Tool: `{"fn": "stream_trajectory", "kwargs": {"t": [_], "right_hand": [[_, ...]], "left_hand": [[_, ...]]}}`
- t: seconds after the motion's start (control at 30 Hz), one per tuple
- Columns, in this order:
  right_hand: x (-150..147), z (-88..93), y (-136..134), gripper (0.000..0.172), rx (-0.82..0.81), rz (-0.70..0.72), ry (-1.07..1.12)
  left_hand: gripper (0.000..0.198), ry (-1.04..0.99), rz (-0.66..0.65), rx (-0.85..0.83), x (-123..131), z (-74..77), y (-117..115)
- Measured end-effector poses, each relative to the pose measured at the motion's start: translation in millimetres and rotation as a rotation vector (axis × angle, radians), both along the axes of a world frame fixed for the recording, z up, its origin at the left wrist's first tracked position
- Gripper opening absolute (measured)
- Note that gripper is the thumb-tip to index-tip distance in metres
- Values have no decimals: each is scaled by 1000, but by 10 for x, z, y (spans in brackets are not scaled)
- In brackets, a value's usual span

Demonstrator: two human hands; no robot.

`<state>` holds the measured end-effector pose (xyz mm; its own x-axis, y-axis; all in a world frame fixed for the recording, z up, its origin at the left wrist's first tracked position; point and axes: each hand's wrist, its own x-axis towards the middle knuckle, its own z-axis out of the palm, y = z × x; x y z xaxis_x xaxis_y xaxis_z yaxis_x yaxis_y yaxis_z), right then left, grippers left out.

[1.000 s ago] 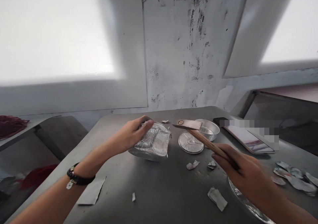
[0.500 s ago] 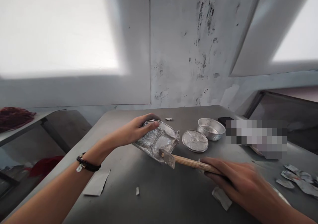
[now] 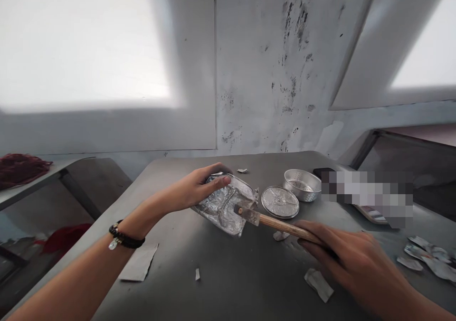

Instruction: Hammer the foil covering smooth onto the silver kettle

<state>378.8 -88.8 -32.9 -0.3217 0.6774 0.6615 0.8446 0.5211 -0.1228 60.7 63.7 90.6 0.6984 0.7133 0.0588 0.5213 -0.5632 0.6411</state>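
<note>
My left hand is closed on the far left rim of a dented silver metal tray. The thumb lies over the rim, and the fingers behind it are hidden. The tray is tilted, with its creased face turned up. In my right hand is the wooden handle of a hammer. Its flat metal head is over the tray's near right part; I cannot tell whether the two touch. Right of the tray lies a round metal disc, and behind it stands a perforated metal bowl.
The grey table bears a pale flat piece at left, a small scrap and a crumpled strip in front. More scraps lie at right. A dark phone-like object is partly behind a blurred patch.
The hammer head has shifted a little right and upward over the tray, and my right hand has moved slightly right with it. My left hand and the tray have barely moved.
</note>
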Motion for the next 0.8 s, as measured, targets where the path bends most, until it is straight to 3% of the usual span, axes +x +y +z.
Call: {"fn": "stream_trajectory", "kwargs": {"t": [0.4, 0.57, 0.7, 0.8], "right_hand": [[5, 84, -30, 21, 79, 96, -84], [52, 134, -24, 20, 189, 0, -120], [78, 160, -20, 20, 147, -107, 37], [78, 119, -20, 20, 106, -87, 55]], "left_hand": [[56, -20, -12, -11, -12, -36, 29], [54, -47, -30, -5, -15, -54, 44], [54, -54, -23, -28, -26, -73, 63], [55, -42, -16, -33, -24, -73, 65]]}}
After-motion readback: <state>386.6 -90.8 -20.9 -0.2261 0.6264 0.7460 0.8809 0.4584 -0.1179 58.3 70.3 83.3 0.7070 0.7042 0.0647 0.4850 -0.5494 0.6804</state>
